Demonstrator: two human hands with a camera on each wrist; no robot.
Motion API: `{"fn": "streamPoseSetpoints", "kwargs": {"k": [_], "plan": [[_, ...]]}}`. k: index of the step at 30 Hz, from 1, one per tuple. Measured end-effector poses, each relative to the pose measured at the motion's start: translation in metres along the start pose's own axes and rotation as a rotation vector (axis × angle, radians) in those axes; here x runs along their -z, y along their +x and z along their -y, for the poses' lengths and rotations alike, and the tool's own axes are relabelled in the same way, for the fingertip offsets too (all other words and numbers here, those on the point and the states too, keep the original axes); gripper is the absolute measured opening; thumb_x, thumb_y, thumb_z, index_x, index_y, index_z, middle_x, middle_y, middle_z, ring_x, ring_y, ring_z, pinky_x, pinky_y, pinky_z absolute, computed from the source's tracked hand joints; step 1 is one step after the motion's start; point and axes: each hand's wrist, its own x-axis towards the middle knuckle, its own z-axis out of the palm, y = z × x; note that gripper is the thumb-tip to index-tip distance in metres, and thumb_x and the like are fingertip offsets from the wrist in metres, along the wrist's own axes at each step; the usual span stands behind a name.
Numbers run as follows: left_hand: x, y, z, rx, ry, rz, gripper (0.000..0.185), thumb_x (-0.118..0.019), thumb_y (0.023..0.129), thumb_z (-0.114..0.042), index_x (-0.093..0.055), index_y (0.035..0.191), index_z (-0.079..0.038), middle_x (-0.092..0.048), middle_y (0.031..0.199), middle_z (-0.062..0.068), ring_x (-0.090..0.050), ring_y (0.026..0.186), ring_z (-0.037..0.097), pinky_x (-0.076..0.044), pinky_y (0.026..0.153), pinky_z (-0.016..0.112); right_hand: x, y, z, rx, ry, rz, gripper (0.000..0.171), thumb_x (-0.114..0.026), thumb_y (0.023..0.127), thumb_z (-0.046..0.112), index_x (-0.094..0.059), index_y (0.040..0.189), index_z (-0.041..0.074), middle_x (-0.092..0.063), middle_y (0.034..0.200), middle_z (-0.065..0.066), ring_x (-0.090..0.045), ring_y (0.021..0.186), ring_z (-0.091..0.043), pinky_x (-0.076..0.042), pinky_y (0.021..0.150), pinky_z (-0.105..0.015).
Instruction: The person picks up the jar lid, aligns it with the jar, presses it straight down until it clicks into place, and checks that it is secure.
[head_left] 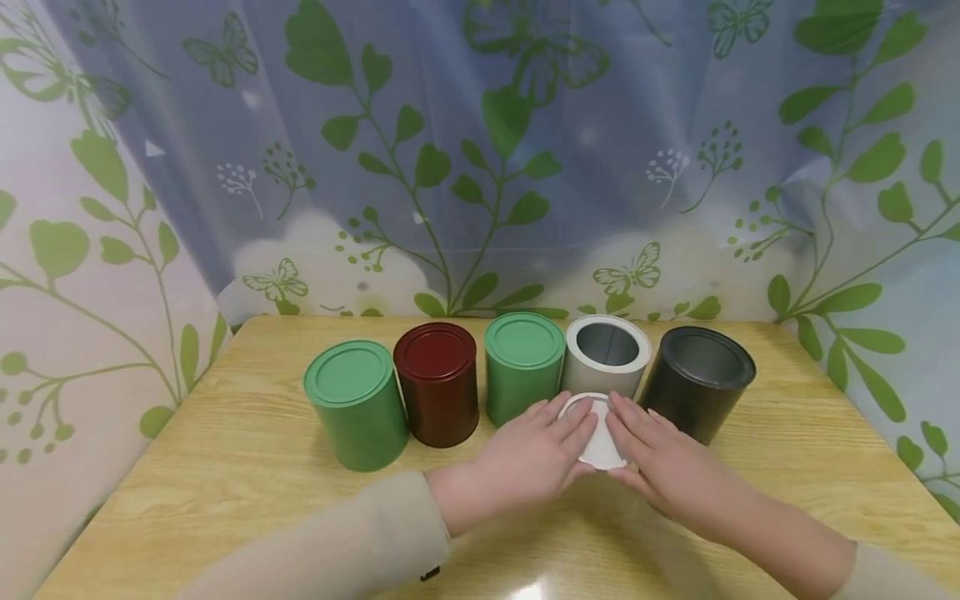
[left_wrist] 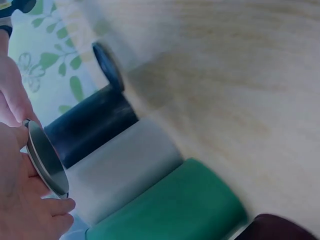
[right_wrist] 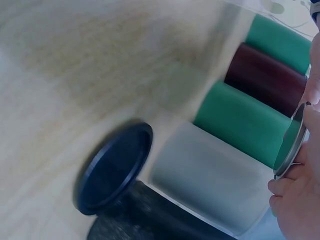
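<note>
A white lid (head_left: 602,442) is held by both hands in front of an open white can (head_left: 606,379). My left hand (head_left: 525,454) grips the lid's left side, its fingers over the top and thumb at the near edge. On the opposite side my right hand (head_left: 667,467) holds it the same way. From below, both wrist views show the lid's shiny metal underside (left_wrist: 47,157) with fingers at its rim. Beside the white can stands an open black can (head_left: 697,392). A dark lid (right_wrist: 114,167) leans near the foot of the black can in the right wrist view.
Left of the white can stand a green can (head_left: 522,375), a dark red can (head_left: 437,387) and another green can (head_left: 358,408), all lidded. The cans form a row on a wooden table (head_left: 217,467). A leaf-patterned curtain (head_left: 450,167) hangs behind it.
</note>
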Motion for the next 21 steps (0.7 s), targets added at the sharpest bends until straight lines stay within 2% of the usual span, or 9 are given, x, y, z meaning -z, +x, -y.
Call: {"fn": "streamPoseSetpoints", "kwargs": {"k": [2, 7, 13, 17, 21], "plan": [[0.006, 0.002, 0.003, -0.003, 0.005, -0.025, 0.056, -0.036, 0.099, -0.046, -0.045, 0.139, -0.008, -0.044, 0.141, 0.007, -0.040, 0.129, 0.027, -0.037, 0.101, 0.034, 0.005, 0.002, -0.002, 0.009, 0.000, -0.019, 0.068, -0.032, 0.097, 0.049, -0.052, 0.127, -0.009, -0.041, 0.138, -0.025, -0.045, 0.123, -0.037, -0.041, 0.092, -0.053], [0.016, 0.008, 0.012, -0.024, -0.005, -0.055, 0.056, -0.038, 0.098, -0.046, -0.046, 0.138, -0.006, -0.044, 0.140, 0.008, -0.041, 0.128, 0.028, -0.037, 0.101, 0.036, 0.015, 0.007, -0.008, 0.001, 0.009, -0.011, 0.064, -0.040, 0.096, 0.046, -0.051, 0.128, -0.008, -0.039, 0.140, -0.024, -0.042, 0.125, -0.036, -0.040, 0.093, -0.054], [0.018, 0.022, 0.026, -0.026, -0.068, 0.048, 0.057, -0.035, 0.099, -0.045, -0.039, 0.142, -0.008, -0.035, 0.147, 0.007, -0.033, 0.134, 0.027, -0.032, 0.105, 0.036, 0.025, 0.018, -0.017, -0.063, 0.076, 0.072, 0.059, -0.057, 0.093, 0.032, -0.046, 0.132, -0.009, -0.034, 0.142, -0.026, -0.037, 0.129, -0.036, -0.035, 0.097, -0.054], [0.018, 0.031, 0.036, -0.024, -0.113, 0.118, 0.057, -0.032, 0.100, -0.044, -0.034, 0.145, -0.008, -0.029, 0.150, 0.007, -0.028, 0.136, 0.027, -0.029, 0.107, 0.036, 0.028, 0.028, -0.025, -0.104, 0.109, 0.146, 0.060, -0.059, 0.092, 0.028, -0.041, 0.135, -0.010, -0.029, 0.145, -0.026, -0.032, 0.131, -0.038, -0.030, 0.101, -0.054], [0.020, 0.041, 0.043, -0.027, -0.164, 0.187, 0.058, -0.028, 0.101, -0.042, -0.028, 0.147, -0.008, -0.023, 0.152, 0.008, -0.021, 0.138, 0.027, -0.022, 0.110, 0.036, 0.031, 0.034, -0.034, -0.116, 0.118, 0.173, 0.059, -0.058, 0.093, 0.026, -0.040, 0.136, -0.009, -0.028, 0.145, -0.027, -0.031, 0.131, -0.041, -0.031, 0.101, -0.055]]}}
